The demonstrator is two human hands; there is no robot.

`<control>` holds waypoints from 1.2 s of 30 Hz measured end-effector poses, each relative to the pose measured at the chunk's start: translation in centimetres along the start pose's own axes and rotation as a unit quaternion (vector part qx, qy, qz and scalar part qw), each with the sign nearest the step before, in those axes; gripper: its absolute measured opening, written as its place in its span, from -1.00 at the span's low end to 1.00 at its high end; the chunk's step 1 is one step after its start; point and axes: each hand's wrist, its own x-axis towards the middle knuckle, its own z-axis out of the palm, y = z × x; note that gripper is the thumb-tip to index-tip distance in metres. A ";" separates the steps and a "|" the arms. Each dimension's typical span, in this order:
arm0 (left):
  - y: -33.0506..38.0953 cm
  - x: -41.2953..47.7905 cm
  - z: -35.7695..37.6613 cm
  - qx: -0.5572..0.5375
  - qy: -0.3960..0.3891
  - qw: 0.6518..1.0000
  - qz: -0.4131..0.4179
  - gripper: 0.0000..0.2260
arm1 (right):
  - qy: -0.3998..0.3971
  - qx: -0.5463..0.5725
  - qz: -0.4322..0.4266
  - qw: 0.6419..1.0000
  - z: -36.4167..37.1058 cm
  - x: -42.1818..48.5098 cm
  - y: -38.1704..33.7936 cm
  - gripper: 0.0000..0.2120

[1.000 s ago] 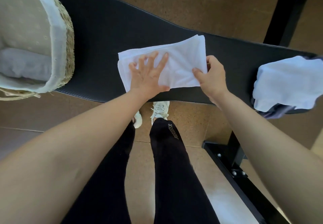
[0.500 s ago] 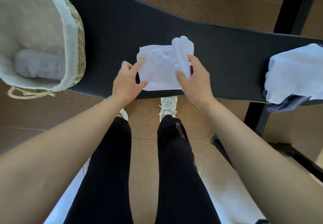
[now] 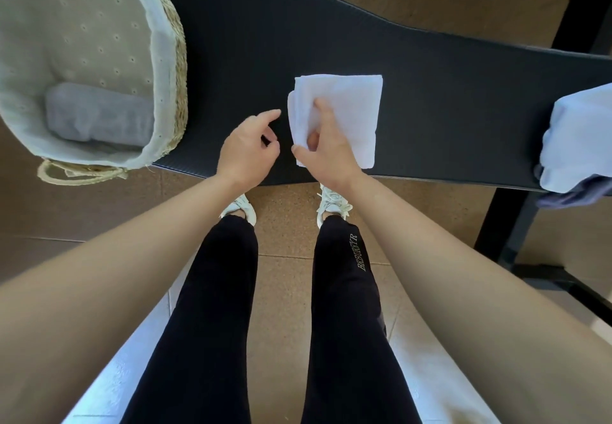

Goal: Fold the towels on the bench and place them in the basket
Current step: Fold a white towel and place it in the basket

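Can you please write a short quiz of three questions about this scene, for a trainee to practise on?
1. True or false: the right hand rests on the folded white towel on the black padded bench.
2. What lies inside the lined woven straw basket? A) nothing B) a folded grey towel C) a shoe
3. Fill in: the left hand holds ____.

Key: 1 true; 2 B; 3 nothing.

Black bench [image 3: 430, 92]: basket [image 3: 172, 59], folded towel [image 3: 351, 109], towel pile [image 3: 583, 139].
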 end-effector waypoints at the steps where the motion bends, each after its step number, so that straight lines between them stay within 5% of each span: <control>1: 0.1 -0.1 -0.1 0.021 0.040 0.999 0.024 -0.56 | 0.005 -0.001 0.000 1.000 -0.5 -0.2 0.4 -0.30; 4: 1.6 0.1 0.2 0.079 0.122 0.982 0.118 -0.66 | 0.124 -0.042 -0.028 0.991 -2.1 -1.5 2.0 -0.53; 8: 4.9 1.5 2.1 0.216 0.120 0.942 0.226 -0.56 | 0.262 -0.051 0.015 0.964 -3.0 -2.6 4.3 -0.43; 12: 6.0 2.6 3.8 0.328 0.031 0.930 0.162 -0.26 | 0.180 0.008 0.112 0.977 -3.5 -2.2 6.2 -0.32; 21: 6.0 2.4 4.3 0.326 0.018 0.940 0.103 -0.14 | 0.147 0.008 0.082 0.986 -3.9 -1.3 5.4 -0.46; 25: 6.3 1.9 4.1 0.202 -0.004 0.976 0.078 -0.21 | 0.180 -0.071 -0.010 0.981 -5.2 -1.4 5.2 -0.49; 28: 6.3 2.0 3.7 0.029 -0.018 0.999 0.018 -0.51 | 0.198 -0.228 -0.103 0.948 -6.2 -1.4 6.0 -0.40; 32: 7.5 2.4 2.3 -0.285 -0.003 0.946 -0.157 -0.65 | 0.240 -0.427 -0.228 0.842 -6.1 -1.4 6.9 -0.39; 36: 7.2 3.2 1.6 -0.233 -0.009 0.954 -0.186 -0.67 | 0.152 -0.515 -0.265 0.801 -5.8 -2.7 7.4 -0.29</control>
